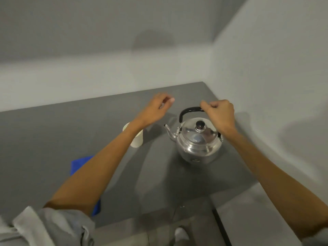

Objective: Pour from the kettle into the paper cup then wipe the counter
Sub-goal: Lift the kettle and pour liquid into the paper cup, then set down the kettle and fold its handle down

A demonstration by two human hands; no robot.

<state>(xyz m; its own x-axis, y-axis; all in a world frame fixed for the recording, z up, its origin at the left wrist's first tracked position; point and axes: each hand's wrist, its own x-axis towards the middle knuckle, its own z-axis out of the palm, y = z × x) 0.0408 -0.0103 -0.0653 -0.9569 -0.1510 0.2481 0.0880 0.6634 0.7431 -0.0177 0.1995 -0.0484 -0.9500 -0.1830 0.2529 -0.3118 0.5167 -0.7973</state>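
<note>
A shiny steel kettle (199,142) with a black arched handle and black lid knob stands on the grey counter (53,135), spout pointing left. My right hand (219,114) is curled around the top of the handle. A white paper cup (137,139) stands upright left of the kettle, partly hidden by my left forearm. My left hand (157,108) hovers above and beyond the cup, fingers loosely bent and holding nothing. A blue cloth (79,165) lies on the counter nearer to me, mostly covered by my left arm.
White walls meet in a corner just behind and to the right of the kettle. The counter's front edge runs along the bottom, with a lighter surface (248,210) at the lower right.
</note>
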